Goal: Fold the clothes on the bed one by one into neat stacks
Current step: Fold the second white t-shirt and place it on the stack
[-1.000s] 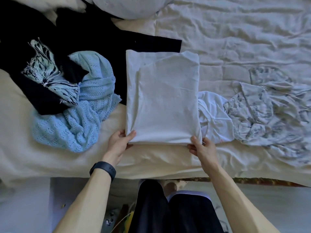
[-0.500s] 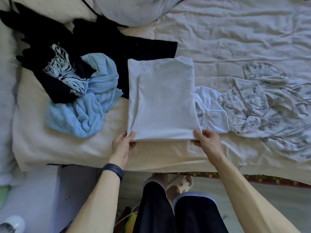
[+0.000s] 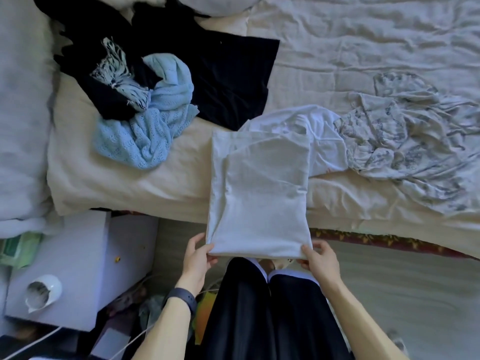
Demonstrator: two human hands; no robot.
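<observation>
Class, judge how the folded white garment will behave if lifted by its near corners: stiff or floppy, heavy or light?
Probably floppy: the folded white garment shows soft creases, so its far end would likely droop. Likely light: left hand and right hand pinch only corners.

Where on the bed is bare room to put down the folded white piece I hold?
The widest bare sheet lies on the far side, right of the black garment and beyond the patterned garment. A smaller strip runs between the light blue knit and the near edge. Crowded: around the crumpled white garment.
</observation>
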